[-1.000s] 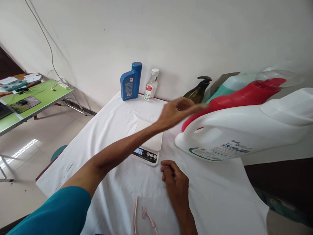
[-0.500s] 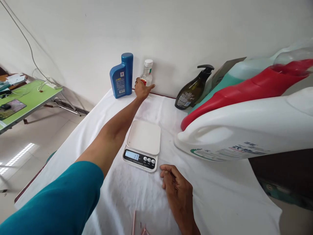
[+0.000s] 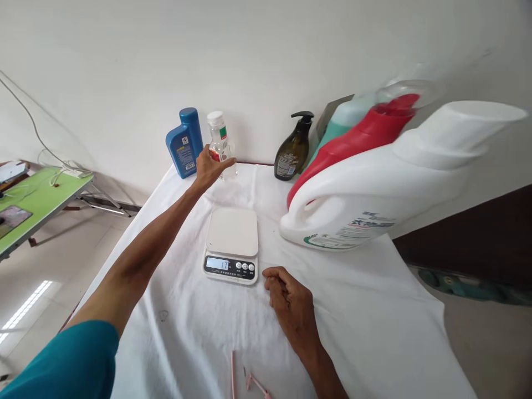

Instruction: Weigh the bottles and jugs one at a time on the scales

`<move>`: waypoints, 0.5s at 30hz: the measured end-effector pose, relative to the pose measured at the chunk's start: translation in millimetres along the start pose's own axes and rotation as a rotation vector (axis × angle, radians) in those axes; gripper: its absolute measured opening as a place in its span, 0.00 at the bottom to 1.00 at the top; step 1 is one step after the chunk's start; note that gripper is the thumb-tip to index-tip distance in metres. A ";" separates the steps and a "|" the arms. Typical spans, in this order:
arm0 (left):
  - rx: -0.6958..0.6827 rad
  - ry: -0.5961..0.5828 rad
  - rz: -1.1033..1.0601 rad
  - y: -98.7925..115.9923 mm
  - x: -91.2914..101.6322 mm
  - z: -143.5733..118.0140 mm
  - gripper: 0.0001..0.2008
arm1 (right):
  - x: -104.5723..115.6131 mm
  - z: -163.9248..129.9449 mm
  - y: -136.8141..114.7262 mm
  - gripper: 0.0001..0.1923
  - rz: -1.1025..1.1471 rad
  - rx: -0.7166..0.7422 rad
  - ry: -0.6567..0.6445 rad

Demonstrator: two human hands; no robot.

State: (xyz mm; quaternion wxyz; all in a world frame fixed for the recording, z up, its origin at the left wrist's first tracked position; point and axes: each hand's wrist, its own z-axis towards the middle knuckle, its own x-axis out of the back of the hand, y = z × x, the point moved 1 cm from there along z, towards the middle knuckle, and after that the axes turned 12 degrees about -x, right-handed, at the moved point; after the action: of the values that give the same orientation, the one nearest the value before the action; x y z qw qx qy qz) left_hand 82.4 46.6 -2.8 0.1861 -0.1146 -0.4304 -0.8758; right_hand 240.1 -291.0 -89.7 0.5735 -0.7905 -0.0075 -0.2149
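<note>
Reaching far across the worktop (image 3: 199,327) in the head view, the left hand (image 3: 209,168) wraps its grip around a small clear bottle (image 3: 219,145) with a white cap — the bottle stands upright near the wall, just beside a blue bottle (image 3: 185,142). The right hand (image 3: 291,302) rests on the white cloth, fingers loosely curled and holding nothing, just beside a white scale (image 3: 231,244) whose display is lit. To the right stand a dark pump bottle (image 3: 291,149) and a large white jug (image 3: 374,185).
</note>
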 end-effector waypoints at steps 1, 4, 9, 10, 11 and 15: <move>-0.033 -0.024 -0.014 13.6 12.2 -8.8 0.25 | -0.1 0.3 -1.2 0.15 0.010 0.010 0.001; -0.112 -0.119 -0.094 55.0 45.3 -41.0 0.24 | -0.3 0.8 -3.1 0.14 0.028 0.025 0.005; -0.127 -0.239 -0.219 96.2 71.0 -94.6 0.24 | -0.9 1.1 -5.5 0.14 0.050 0.036 -0.005; -0.108 -0.253 -0.225 99.3 72.1 -102.6 0.24 | -1.0 1.2 -6.2 0.13 0.055 0.037 -0.006; -0.084 -0.266 -0.232 101.2 72.3 -109.5 0.24 | -1.2 1.2 -6.9 0.13 0.060 0.036 -0.007; 0.006 -0.299 -0.236 100.5 69.9 -128.3 0.26 | -2.1 1.1 -8.9 0.14 0.078 0.018 -0.016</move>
State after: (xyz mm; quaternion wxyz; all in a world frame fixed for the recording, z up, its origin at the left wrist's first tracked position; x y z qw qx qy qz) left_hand 56.7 -127.9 16.5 0.0163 -0.1913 -0.4663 -0.8635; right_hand 236.3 -286.4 -82.7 0.5887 -0.7865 0.0170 -0.1860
